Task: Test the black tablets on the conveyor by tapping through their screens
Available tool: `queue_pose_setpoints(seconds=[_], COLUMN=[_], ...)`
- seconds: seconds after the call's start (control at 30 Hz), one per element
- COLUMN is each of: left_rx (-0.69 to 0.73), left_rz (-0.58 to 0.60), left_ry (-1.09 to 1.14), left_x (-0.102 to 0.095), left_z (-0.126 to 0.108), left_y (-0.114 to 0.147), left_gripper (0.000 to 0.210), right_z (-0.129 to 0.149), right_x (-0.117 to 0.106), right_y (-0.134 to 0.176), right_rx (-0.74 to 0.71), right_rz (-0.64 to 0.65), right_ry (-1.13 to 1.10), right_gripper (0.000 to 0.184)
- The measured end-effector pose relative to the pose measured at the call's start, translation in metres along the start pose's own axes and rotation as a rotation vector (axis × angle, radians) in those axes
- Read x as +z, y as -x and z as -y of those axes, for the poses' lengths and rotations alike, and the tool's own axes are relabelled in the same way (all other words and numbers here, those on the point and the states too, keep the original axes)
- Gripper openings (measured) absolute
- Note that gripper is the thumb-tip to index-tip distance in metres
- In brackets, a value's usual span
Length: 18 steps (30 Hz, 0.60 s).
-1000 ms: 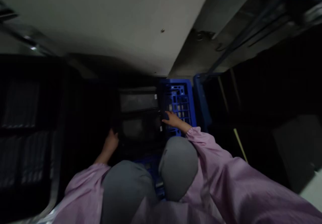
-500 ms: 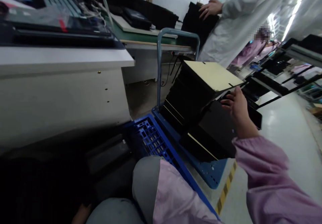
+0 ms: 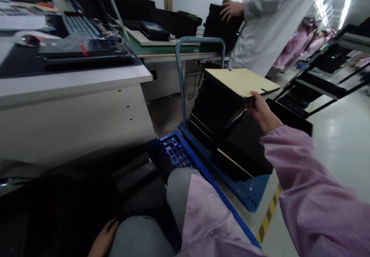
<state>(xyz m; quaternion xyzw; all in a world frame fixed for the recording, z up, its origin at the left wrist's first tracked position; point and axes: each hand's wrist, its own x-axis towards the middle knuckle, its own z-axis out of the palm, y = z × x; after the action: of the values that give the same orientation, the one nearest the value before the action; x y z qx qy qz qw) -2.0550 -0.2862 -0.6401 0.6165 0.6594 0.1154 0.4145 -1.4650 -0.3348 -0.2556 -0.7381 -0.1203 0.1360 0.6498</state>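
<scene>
Your right hand (image 3: 260, 110) is closed at the near corner of a pale-yellow-topped panel (image 3: 245, 80), thumb on top, fingers partly hidden below its edge. The panel tops a stack of black panels (image 3: 214, 103) on a blue platform trolley (image 3: 248, 195), just beside the blue plastic pallet (image 3: 199, 180). Your left hand (image 3: 104, 237) lies low in shadow beside your knee, fingers slightly bent; whether it holds anything cannot be told. A co-worker's hand (image 3: 232, 10) rests on black panels near the green-topped bench (image 3: 170, 48).

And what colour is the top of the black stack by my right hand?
The black stack's top is pale yellow, best seen in the head view.
</scene>
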Motion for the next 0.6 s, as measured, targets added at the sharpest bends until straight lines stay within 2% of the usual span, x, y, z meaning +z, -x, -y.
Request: queue_pose_setpoints(seconds=[0.07,0.17,0.27,0.3,0.33,0.37,0.4,0.43,0.53,0.6], left_rx=[-0.079,-0.024,0.321,0.479,0.620,0.716,0.750,0.722,0.389,0.196], left_rz=[0.026,0.026,0.063,0.053,0.047,0.023,0.024,0.023,-0.014,-0.043], left_ry=[0.147,0.430,0.511,0.474,0.417,0.376,0.344,0.349,0.608,0.752], left_x=[-0.009,-0.032,-0.039,-0.035,-0.027,-0.016,-0.002,0.014,0.064,0.091], left_z=[-0.025,-0.084,-0.152,-0.171,-0.186,-0.197,-0.202,-0.202,-0.176,-0.152], left_y=[0.006,0.040,0.096,0.113,0.128,0.140,0.147,0.150,0.147,0.145], left_gripper=[0.041,0.062,0.069,0.074,0.080,0.076,0.069,0.061,0.048,0.041], right_z=[-0.003,-0.031,-0.070,-0.081,-0.090,-0.097,-0.103,-0.110,-0.136,-0.162], right_x=[-0.001,-0.004,0.001,0.004,0.008,0.012,0.017,0.021,0.036,0.051], right_y=[0.033,0.103,0.185,0.211,0.236,0.259,0.279,0.295,0.322,0.322], right_rx=[-0.102,-0.184,-0.218,-0.195,-0.159,-0.132,-0.109,-0.094,-0.075,-0.059], right_rz=[-0.063,-0.066,0.038,0.101,0.223,0.310,0.378,0.436,0.600,0.792], right_ry=[-0.147,-0.226,-0.166,-0.142,-0.084,-0.046,-0.018,0.013,0.104,0.176], right_gripper=[0.024,0.024,0.038,0.042,0.043,0.042,0.040,0.037,0.033,0.035])
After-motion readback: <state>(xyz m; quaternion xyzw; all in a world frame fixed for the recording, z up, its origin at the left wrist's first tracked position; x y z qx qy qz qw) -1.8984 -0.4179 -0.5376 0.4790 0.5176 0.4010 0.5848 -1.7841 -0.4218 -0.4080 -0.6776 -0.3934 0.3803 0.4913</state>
